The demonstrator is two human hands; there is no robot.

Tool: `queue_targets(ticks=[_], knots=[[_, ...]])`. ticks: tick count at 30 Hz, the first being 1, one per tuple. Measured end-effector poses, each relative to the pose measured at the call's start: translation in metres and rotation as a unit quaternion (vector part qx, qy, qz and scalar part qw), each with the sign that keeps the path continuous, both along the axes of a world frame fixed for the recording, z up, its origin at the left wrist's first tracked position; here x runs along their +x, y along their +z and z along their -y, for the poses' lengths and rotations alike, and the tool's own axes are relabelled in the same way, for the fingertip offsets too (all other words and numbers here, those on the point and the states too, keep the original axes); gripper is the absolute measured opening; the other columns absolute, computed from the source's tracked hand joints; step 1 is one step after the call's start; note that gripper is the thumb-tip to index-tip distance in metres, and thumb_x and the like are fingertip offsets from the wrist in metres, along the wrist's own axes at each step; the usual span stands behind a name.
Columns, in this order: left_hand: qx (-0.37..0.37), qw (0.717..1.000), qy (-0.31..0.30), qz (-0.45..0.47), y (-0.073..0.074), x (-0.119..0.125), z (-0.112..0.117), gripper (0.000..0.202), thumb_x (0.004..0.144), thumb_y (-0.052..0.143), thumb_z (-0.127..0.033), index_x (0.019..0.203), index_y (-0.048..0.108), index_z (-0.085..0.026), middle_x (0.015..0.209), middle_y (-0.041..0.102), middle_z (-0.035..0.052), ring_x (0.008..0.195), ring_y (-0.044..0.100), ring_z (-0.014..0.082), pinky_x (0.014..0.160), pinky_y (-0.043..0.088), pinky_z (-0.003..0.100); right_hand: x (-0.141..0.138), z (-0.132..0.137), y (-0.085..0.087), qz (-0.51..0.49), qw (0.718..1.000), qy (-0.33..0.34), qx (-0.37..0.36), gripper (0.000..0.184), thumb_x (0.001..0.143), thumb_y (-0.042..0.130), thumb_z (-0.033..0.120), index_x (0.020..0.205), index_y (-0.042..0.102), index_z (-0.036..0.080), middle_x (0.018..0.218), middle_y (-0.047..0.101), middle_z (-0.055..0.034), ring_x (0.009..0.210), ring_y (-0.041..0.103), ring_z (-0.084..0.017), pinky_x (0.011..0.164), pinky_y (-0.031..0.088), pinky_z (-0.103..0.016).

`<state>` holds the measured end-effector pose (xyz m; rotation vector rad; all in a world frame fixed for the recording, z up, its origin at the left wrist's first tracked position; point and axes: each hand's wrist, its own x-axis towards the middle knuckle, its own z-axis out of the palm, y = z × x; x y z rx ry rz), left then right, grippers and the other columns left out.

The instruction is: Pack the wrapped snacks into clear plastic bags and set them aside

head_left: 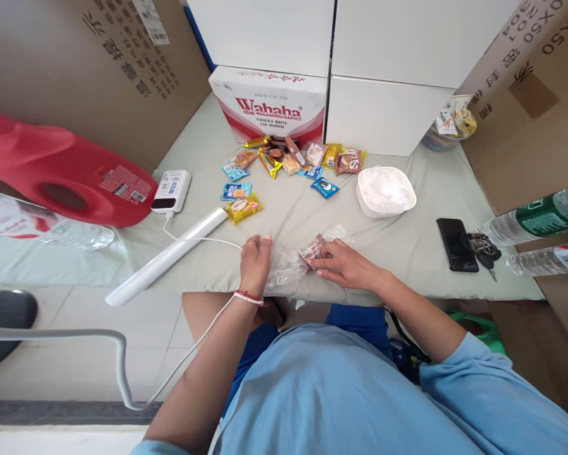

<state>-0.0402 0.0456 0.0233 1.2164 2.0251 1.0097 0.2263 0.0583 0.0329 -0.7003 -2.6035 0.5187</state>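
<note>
Tabletop: snack blurred inside bag

Open cloth lies before the snack packets; bowl and phone block rightward; white tube leftward.

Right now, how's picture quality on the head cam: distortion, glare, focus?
Head view: strong wide-angle bending, red jug stretched at the edge; light even, shadows soft; white boxes nearly blown out; glints on the bag between left hand and right hand blur its outline; centre sharp, Wahaha box print readable.
</note>
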Motion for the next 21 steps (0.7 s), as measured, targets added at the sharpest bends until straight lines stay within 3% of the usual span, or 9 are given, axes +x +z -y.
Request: queue_targets(ticks=[2, 4, 6, 9, 12, 14, 17, 19, 21], knots=[[-0.05, 0.995, -0.081, -0.018, 0.008, 0.002, 0.003, 0.065, 0.078, 0.074, -0.05, 0.13, 0.06, -0.014, 0.107, 0.072, 0.0118, 0.1, 0.068, 0.0282, 0.093, 0.051, 0.04, -0.004, 0.0, -0.002, 0.001, 1.0, -0.013, -0.009, 0.039, 0.105, 0.052, 0.041, 0.133, 0.072, 0.022, 0.104, 0.06, -0.0124, 0.099, 0.056, -0.024, 0.089, 0.045, -0.04], [-0.095, 0.982, -0.159, -0.025, 0.019, 0.006, 0.012, 0.072, 0.074, 0.075, -0.043, 0.139, 0.056, -0.018, 0.086, 0.071, 0.0025, 0.079, 0.068, 0.0233, 0.078, 0.052, 0.035, -0.007, -0.001, -0.003, 0.005, 0.999, -0.023, -0.026, 0.038, 0.104, 0.054, 0.04, 0.132, 0.073, 0.024, 0.103, 0.061, -0.0117, 0.098, 0.056, -0.024, 0.089, 0.045, -0.039], [-0.11, 0.973, -0.203, 0.0, 0.032, 0.007, 0.021, 0.055, 0.078, 0.066, -0.039, 0.131, 0.063, -0.022, 0.073, 0.067, -0.0024, 0.064, 0.064, 0.0187, 0.067, 0.05, 0.031, -0.01, -0.002, -0.004, 0.013, 0.999, -0.029, -0.044, 0.037, 0.104, 0.055, 0.039, 0.133, 0.072, 0.025, 0.102, 0.062, -0.011, 0.099, 0.057, -0.023, 0.089, 0.044, -0.038], [-0.083, 0.972, -0.212, 0.053, 0.052, 0.008, 0.029, 0.029, 0.076, 0.058, -0.032, 0.095, 0.076, -0.022, 0.081, 0.07, 0.0003, 0.066, 0.064, 0.0161, 0.063, 0.049, 0.028, -0.014, -0.003, -0.002, 0.018, 0.997, -0.04, -0.066, 0.035, 0.104, 0.056, 0.038, 0.132, 0.073, 0.026, 0.103, 0.064, -0.0105, 0.101, 0.057, -0.023, 0.09, 0.044, -0.037], [-0.073, 0.971, -0.183, 0.137, 0.064, 0.016, 0.028, 0.022, 0.071, 0.06, -0.029, 0.083, 0.075, -0.019, 0.077, 0.071, 0.0017, 0.069, 0.067, 0.0168, 0.066, 0.052, 0.028, -0.018, -0.003, 0.001, 0.02, 0.996, -0.045, -0.079, 0.032, 0.103, 0.058, 0.036, 0.128, 0.075, 0.025, 0.103, 0.065, -0.0106, 0.102, 0.057, -0.024, 0.092, 0.043, -0.038], [-0.069, 0.961, -0.159, 0.216, 0.063, 0.027, 0.025, 0.021, 0.07, 0.063, -0.029, 0.083, 0.074, -0.017, 0.071, 0.072, 0.0023, 0.069, 0.069, 0.0178, 0.071, 0.055, 0.03, -0.021, -0.003, 0.002, 0.021, 0.995, -0.045, -0.082, 0.029, 0.102, 0.059, 0.033, 0.123, 0.077, 0.024, 0.103, 0.066, -0.0111, 0.103, 0.056, -0.025, 0.092, 0.044, -0.039], [-0.035, 0.935, -0.151, 0.318, 0.05, 0.051, 0.017, 0.024, 0.071, 0.063, -0.03, 0.087, 0.075, -0.016, 0.083, 0.077, 0.006, 0.081, 0.072, 0.0206, 0.081, 0.058, 0.035, -0.022, -0.005, 0.003, 0.016, 0.994, -0.053, -0.091, 0.022, 0.098, 0.063, 0.026, 0.112, 0.079, 0.02, 0.105, 0.067, -0.0127, 0.107, 0.057, -0.027, 0.096, 0.046, -0.042], [-0.019, 0.924, -0.164, 0.344, 0.038, 0.065, 0.013, 0.027, 0.074, 0.057, -0.029, 0.09, 0.075, -0.015, 0.089, 0.078, 0.0074, 0.088, 0.073, 0.0222, 0.084, 0.059, 0.037, -0.016, -0.007, 0.003, -0.001, 0.991, -0.052, -0.119, 0.022, 0.095, 0.063, 0.02, 0.111, 0.079, 0.02, 0.113, 0.069, -0.0131, 0.111, 0.059, -0.027, 0.099, 0.047, -0.045], [0.007, 0.932, -0.185, 0.312, 0.029, 0.073, 0.011, 0.032, 0.08, 0.049, -0.027, 0.095, 0.075, -0.016, 0.096, 0.079, 0.0084, 0.097, 0.073, 0.0235, 0.088, 0.059, 0.038, -0.007, -0.009, 0.005, -0.034, 0.983, -0.04, -0.179, 0.028, 0.094, 0.062, 0.019, 0.117, 0.077, 0.023, 0.122, 0.071, -0.0118, 0.115, 0.061, -0.026, 0.104, 0.048, -0.047]])
